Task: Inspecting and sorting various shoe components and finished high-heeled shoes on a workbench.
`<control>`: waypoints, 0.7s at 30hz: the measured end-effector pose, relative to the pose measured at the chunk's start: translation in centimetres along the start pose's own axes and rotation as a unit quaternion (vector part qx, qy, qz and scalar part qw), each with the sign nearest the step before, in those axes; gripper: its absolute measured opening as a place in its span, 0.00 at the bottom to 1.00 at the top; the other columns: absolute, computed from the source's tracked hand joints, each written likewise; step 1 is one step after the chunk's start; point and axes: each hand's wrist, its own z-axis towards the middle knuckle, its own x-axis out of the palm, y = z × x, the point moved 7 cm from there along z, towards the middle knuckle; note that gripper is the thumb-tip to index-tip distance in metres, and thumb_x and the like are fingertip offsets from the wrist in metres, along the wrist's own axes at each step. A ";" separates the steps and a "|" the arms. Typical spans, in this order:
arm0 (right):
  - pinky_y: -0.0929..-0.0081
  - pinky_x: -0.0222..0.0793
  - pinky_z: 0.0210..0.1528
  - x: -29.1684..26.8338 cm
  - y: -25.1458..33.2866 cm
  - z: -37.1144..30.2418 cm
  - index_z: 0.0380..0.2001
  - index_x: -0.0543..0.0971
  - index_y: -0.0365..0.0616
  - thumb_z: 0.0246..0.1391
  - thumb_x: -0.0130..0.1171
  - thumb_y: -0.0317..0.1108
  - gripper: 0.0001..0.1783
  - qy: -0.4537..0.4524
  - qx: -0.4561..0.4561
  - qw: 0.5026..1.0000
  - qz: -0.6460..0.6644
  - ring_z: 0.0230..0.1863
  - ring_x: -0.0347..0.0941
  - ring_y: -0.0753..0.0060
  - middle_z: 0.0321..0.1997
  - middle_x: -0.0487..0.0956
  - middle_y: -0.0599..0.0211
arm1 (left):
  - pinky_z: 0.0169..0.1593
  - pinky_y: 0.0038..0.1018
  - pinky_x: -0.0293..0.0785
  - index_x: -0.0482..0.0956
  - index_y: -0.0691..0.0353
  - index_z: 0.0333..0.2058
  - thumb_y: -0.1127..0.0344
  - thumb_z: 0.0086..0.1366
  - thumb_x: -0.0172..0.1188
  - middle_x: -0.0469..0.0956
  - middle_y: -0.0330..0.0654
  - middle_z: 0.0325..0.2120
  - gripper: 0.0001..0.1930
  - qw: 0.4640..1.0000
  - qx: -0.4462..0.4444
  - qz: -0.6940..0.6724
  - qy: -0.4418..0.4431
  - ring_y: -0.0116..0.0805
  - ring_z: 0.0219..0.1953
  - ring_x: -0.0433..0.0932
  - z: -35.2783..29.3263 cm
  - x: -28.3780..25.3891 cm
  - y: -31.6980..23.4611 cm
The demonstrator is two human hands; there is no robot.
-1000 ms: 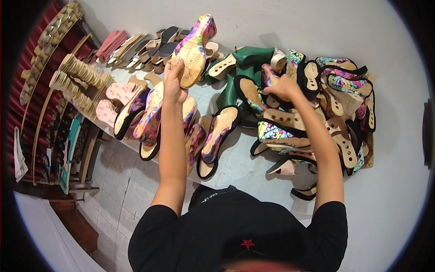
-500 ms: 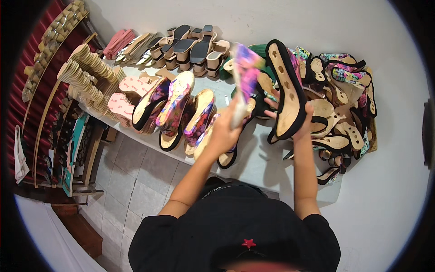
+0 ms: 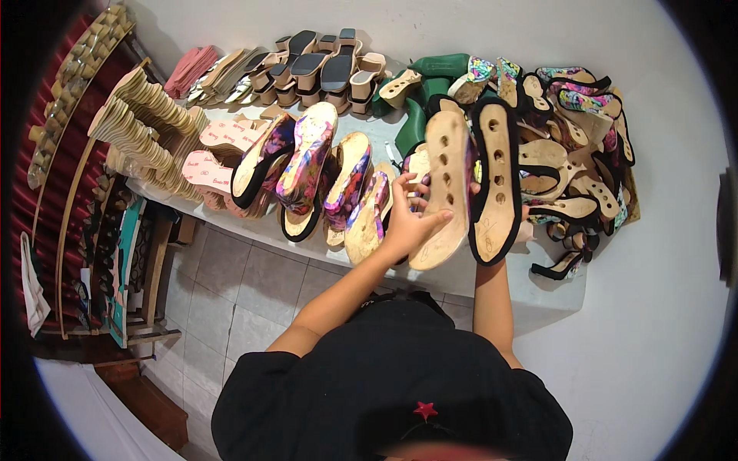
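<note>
Side by side in front of me are two shoe wedges with their tan, holed faces toward me. My left hand [image 3: 413, 221] is closed around the plain-edged wedge [image 3: 443, 180], its thumb flat across the lower part. The black-edged wedge [image 3: 493, 157] is in my right hand [image 3: 526, 213], which is mostly hidden behind it; only bits of fingers show at its edges. The two wedges nearly touch. Left of my left hand stand several colourful floral wedge sandals [image 3: 350, 177] on the table [image 3: 553, 288].
Piled at the right are many patterned and black-edged wedges [image 3: 573, 146]. Green wedges [image 3: 438, 69] and black-soled heeled shoes [image 3: 338, 69] line the back. Stacked insoles [image 3: 150, 115] and pink-topped pieces [image 3: 207, 169] are at the left, beside a rack of heels [image 3: 69, 100].
My left hand has turned its wedge so the holed face shows, moving it right and nearer. My right hand has brought the black-edged wedge lower, alongside it.
</note>
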 end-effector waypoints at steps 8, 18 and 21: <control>0.66 0.66 0.50 -1.5 -0.6 0.0 0.57 0.59 0.37 0.40 0.52 0.65 0.49 -0.012 0.104 0.984 -0.147 0.53 0.64 0.57 0.56 0.65 0.52 | 0.39 0.20 0.70 0.67 0.65 0.46 0.64 0.55 0.63 0.75 0.36 0.33 0.22 0.980 -0.065 -0.141 0.128 0.23 0.33 0.73 0.5 -0.2 4.6; 0.66 0.64 0.43 -7.7 11.5 12.8 0.37 0.74 0.31 0.28 0.62 0.51 0.36 -0.067 0.148 0.462 -0.872 0.38 0.72 0.55 0.37 0.75 0.49 | 0.39 0.23 0.74 0.65 0.69 0.46 0.69 0.56 0.60 0.74 0.44 0.38 0.21 0.985 -0.083 -0.144 -0.052 0.29 0.35 0.76 1.8 -7.0 1.3; 0.57 0.60 0.50 -7.4 12.9 16.0 0.39 0.76 0.39 0.26 0.63 0.48 0.33 -0.042 0.186 0.353 -0.916 0.46 0.68 0.54 0.40 0.74 0.49 | 0.39 0.26 0.75 0.62 0.68 0.48 0.70 0.56 0.59 0.73 0.44 0.39 0.22 0.965 -0.069 -0.241 -0.076 0.31 0.36 0.76 2.3 -8.9 0.7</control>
